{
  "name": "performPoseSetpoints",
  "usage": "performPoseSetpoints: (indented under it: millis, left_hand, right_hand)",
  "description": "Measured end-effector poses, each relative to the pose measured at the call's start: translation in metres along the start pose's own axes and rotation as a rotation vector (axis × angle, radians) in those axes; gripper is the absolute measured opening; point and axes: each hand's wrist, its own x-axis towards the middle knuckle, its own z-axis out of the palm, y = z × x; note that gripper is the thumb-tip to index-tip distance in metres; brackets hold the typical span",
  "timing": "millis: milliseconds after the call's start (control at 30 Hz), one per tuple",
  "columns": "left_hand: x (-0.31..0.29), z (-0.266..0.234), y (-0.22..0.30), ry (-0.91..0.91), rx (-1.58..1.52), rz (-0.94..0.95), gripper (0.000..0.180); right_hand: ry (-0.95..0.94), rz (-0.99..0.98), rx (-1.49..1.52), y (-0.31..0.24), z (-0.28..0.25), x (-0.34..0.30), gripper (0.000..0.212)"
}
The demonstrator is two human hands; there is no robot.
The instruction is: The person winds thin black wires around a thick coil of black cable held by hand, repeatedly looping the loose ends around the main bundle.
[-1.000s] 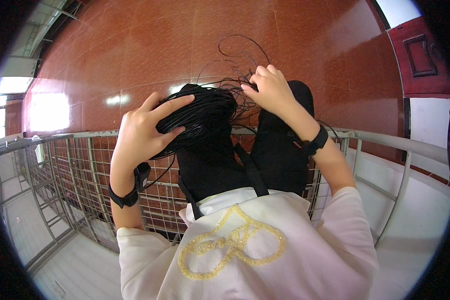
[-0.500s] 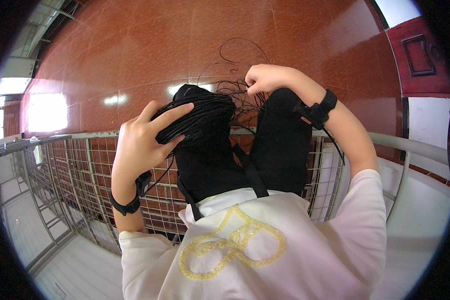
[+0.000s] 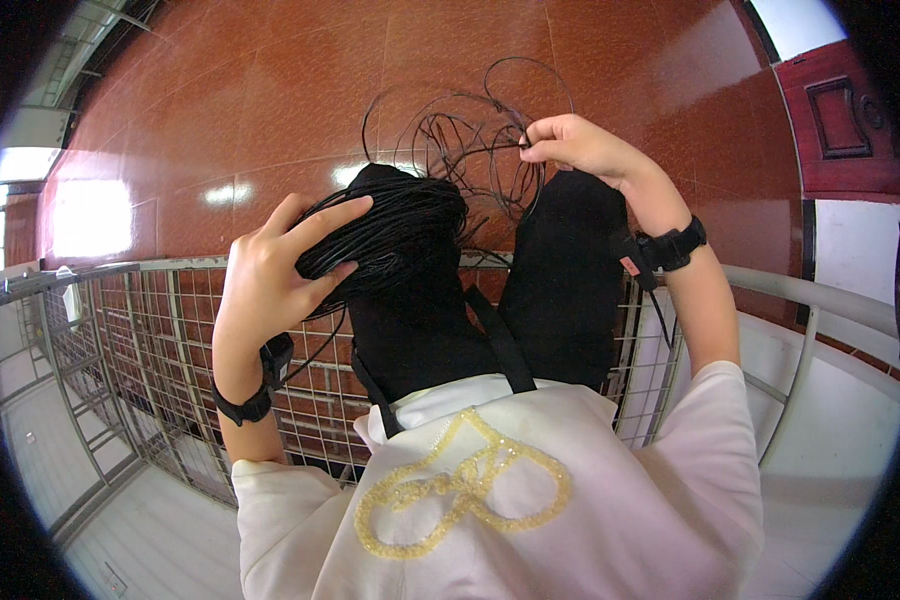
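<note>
A thick bundle of thin black cord [image 3: 405, 228] rests over my left knee. My left hand [image 3: 280, 255] is wrapped round its left side, thumb and fingers spread across the strands. Beyond my knees my right hand [image 3: 580, 147] pinches a strand of the cord between thumb and fingertips. Loose tangled loops of cord [image 3: 470, 140] hang between the bundle and my right hand, over the brown floor. Both wrists wear black straps with small devices.
I sit on a metal grid bench [image 3: 200, 350] with a rail [image 3: 820, 290] at the right. Glossy reddish-brown tiles [image 3: 300, 90] spread ahead. A dark red panelled door [image 3: 840, 120] stands at the far right, a white wall beside it.
My right hand has moved away and to the right, drawing the loose loops out wider. The left hand has shifted slightly left, still holding the bundle.
</note>
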Motion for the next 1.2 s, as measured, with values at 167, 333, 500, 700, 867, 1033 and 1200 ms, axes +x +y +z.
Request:
performPoseSetpoints:
  millis: [167,333,500,700,867,1033,1200]
  left_hand:
    - [0.001,-0.001,0.0,-0.015,0.002,-0.037,0.057]
    - [-0.001,-0.003,0.006,-0.037,-0.011,-0.066,0.056]
    - [-0.004,-0.003,0.001,-0.046,-0.042,-0.087,0.055]
    - [-0.002,-0.005,0.004,-0.051,-0.028,-0.1,0.055]
    - [0.0,-0.005,0.005,-0.08,-0.026,-0.111,0.055]
    - [0.0,-0.005,0.002,-0.087,0.001,-0.133,0.056]
    - [-0.002,-0.006,-0.001,-0.057,-0.071,-0.137,0.057]
  right_hand:
    - [0.078,0.112,-0.273,-0.006,0.025,0.008,0.038]
    - [0.107,0.078,-0.551,-0.011,0.029,0.014,0.052]
    - [0.13,0.004,-0.447,-0.005,0.028,0.013,0.041]
    - [0.399,-0.145,0.026,0.001,0.035,0.012,0.031]
    - [0.531,-0.243,0.035,0.014,0.041,0.014,0.039]
    - [0.901,-0.142,-0.289,-0.011,0.062,0.005,0.03]
    - [0.902,-0.138,-0.3,-0.013,0.065,0.004,0.032]
